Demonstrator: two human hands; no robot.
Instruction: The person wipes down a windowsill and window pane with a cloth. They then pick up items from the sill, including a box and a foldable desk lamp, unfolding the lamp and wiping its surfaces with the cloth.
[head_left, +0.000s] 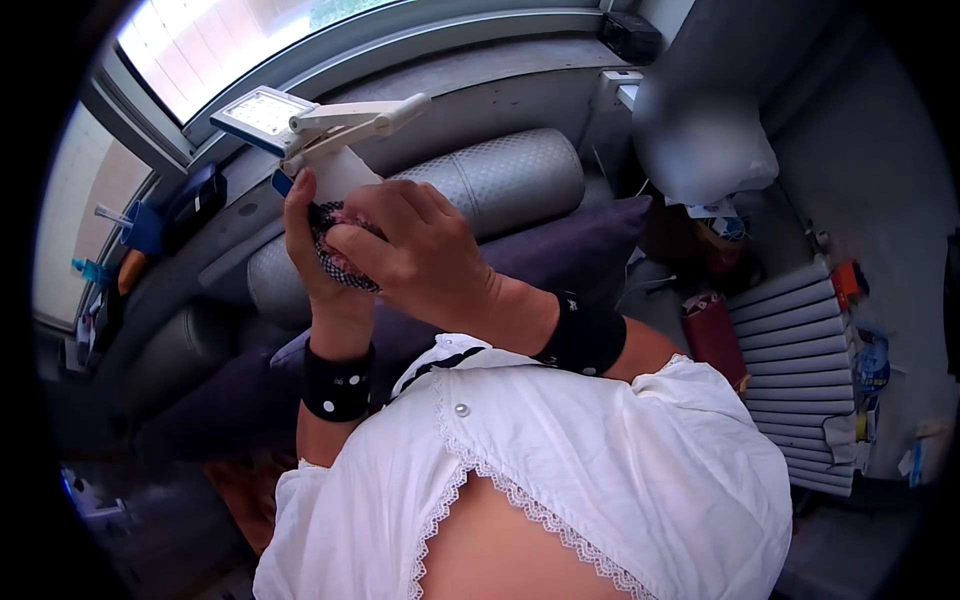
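Between my hands is a small black-and-white patterned cloth item (333, 262) with pinkish material in its middle. My left hand (325, 270) is wrapped round its outer side, the thumb pointing up. From the right, my right hand (425, 245) reaches over it, with bent fingers pressed into the pinkish part. Whether those fingers pinch anything separate is hidden. Just above the hands stands a folding lamp (345, 125) with a lit square panel (262, 112); its white base is partly covered by my fingers. Each wrist wears a black band.
Behind the hands lie a silver bolster (515, 185) and a dark purple cushion (580, 240). A window sill (480, 72) runs along the back. To the left is a blue cup (142, 228); on the right are a ribbed grey panel (795, 370) and a dark red item (712, 335).
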